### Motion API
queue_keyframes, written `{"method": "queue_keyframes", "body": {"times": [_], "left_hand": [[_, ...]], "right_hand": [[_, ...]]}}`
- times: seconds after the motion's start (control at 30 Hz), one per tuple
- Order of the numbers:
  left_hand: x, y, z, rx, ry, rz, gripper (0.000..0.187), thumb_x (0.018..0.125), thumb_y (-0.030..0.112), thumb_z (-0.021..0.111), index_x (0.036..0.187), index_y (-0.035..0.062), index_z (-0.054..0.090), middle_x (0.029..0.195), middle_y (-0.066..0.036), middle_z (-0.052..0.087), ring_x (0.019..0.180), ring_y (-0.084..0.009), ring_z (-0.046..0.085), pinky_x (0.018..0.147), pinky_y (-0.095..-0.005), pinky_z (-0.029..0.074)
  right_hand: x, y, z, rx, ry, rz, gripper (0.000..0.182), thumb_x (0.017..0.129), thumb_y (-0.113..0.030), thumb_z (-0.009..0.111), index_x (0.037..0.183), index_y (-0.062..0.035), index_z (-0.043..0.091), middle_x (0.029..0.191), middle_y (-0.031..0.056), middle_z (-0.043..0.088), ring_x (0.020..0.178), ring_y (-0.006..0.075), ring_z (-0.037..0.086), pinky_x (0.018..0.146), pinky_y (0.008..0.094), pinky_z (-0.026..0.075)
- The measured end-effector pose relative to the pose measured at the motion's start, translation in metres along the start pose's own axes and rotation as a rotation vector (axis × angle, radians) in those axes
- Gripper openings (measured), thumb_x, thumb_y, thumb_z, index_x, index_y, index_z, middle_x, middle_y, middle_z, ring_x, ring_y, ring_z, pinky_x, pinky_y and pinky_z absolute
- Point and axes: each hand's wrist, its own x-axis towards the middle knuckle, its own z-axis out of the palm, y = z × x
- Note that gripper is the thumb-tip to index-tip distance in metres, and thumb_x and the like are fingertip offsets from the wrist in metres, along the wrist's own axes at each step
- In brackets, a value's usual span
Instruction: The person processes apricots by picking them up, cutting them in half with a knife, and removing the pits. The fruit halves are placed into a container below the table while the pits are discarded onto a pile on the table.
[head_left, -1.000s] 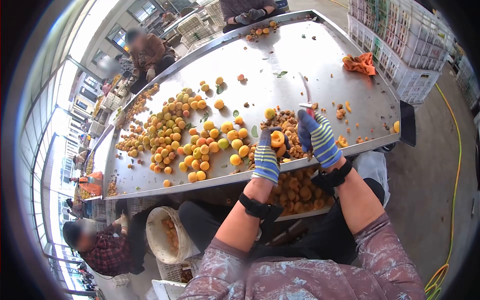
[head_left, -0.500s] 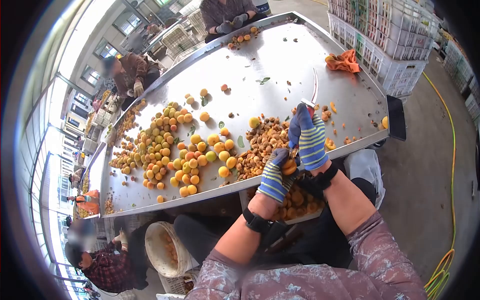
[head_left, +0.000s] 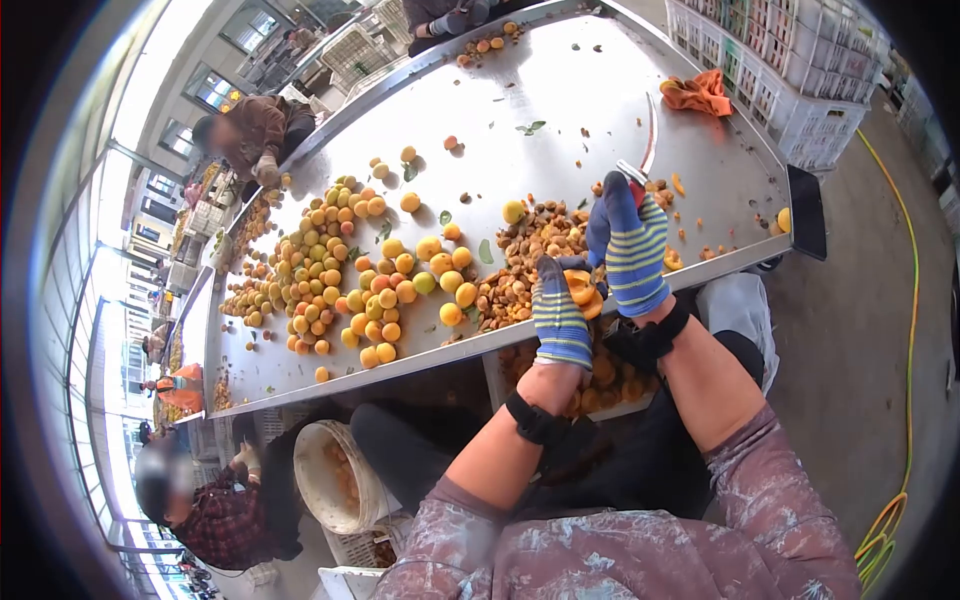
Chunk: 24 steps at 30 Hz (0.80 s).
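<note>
My left hand [head_left: 562, 310], in a blue and yellow striped glove, is closed on an apricot [head_left: 582, 290] that is split open, its orange flesh showing. Close beside it, my right hand [head_left: 632, 245] in a matching glove is wrapped round a slim curved tool [head_left: 650, 140]. The tool's reddish, shiny end sticks out past the fingers over the table; its other end is hidden by the hand. Just beyond both hands lies a heap of apricot stones [head_left: 535, 245]. Whole apricots [head_left: 385, 300] are spread to the left of the heap.
The metal table [head_left: 540, 90] has a raised rim. Below its near edge is a crate of apricot halves [head_left: 610, 385]. A white bucket [head_left: 325, 470] stands at lower left. An orange cloth [head_left: 700, 93] and a dark flat device [head_left: 808, 212] are at right, near stacked crates [head_left: 800, 120]. Other people work around the table.
Both hands have moved slightly up and apart over the table edge. The apricot in my left hand now shows its open orange flesh more plainly. The view has shifted slightly.
</note>
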Motion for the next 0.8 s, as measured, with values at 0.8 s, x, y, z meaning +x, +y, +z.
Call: {"method": "queue_keyframes", "body": {"times": [0.8], "left_hand": [[-0.001,-0.020,0.010,0.126,0.033,0.203,0.025,0.097,0.029,0.045,0.097,0.0055,0.055,0.085,-0.003,0.056,0.080,-0.0101,0.055,0.068,-0.0210,0.047]], "right_hand": [[0.006,0.023,-0.014,-0.301,0.043,-0.147,0.037,0.089,-0.033,0.059,0.063,-0.0109,0.048,0.050,-0.0049,0.044,0.046,0.0023,0.038,0.040,0.0219,0.030]]}}
